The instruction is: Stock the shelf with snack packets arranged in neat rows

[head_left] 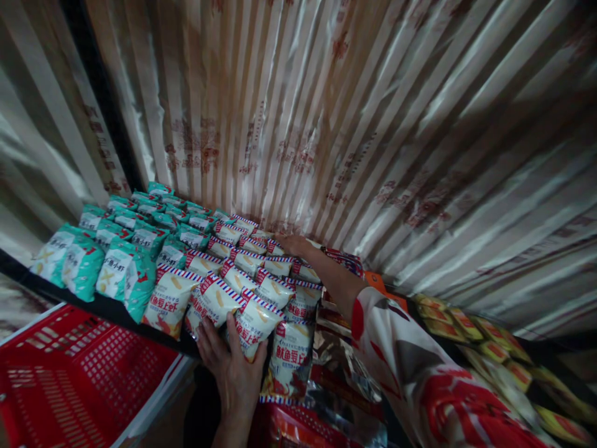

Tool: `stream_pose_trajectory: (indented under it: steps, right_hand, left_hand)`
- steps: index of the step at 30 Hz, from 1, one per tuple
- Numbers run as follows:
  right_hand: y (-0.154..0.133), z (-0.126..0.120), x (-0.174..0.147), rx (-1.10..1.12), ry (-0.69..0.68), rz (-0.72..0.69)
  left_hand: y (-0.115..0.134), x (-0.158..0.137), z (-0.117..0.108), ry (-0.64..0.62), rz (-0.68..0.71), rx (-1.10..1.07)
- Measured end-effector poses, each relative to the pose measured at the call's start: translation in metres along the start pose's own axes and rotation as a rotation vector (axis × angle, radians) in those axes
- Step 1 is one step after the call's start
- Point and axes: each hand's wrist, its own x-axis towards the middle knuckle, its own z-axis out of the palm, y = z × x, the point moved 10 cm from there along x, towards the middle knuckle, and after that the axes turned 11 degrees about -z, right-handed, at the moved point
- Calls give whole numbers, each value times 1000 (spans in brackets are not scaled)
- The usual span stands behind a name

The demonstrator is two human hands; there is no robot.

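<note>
My left hand [233,370] is against the front of the shelf, fingers spread over the faces of cream snack bags [254,323] with red lettering and red-blue striped edges. Its thumb lies at the right side of one front bag, touching it rather than wrapped around it. My right hand [295,245] reaches over to the back of the same rows, the arm crossing above the bags. Its fingers lie stretched out flat on the rearmost packs; their tips are small and dim. Another cream bag [289,358] stands upright at the front, right of my left hand.
Teal snack bags [114,267] stand in rows at left. A red plastic basket [79,373] is below the shelf edge. Shiny brown packs [333,348] lie under my right arm, yellow packs [494,348] farther right. A pleated, printed sheet [298,124] hangs behind.
</note>
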Motion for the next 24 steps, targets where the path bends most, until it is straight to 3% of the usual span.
stream_pose_trajectory:
  steps: [5, 11, 15, 18, 24]
  right_hand:
    - [0, -27, -36, -35, 118, 114]
    - [-30, -52, -109, 30, 307, -132]
    - [-44, -49, -179, 69, 423, -290]
    - [-39, -38, -220, 80, 462, -309]
    - [-25, -11, -242, -5, 397, -319]
  left_hand:
    - [4, 0, -2, -36, 25, 1]
    - [8, -4, -6, -63, 49, -10]
    - [17, -14, -21, -18, 141, -41]
    - [32, -33, -33, -28, 280, -62]
    - [65, -85, -27, -198, 546, -9]
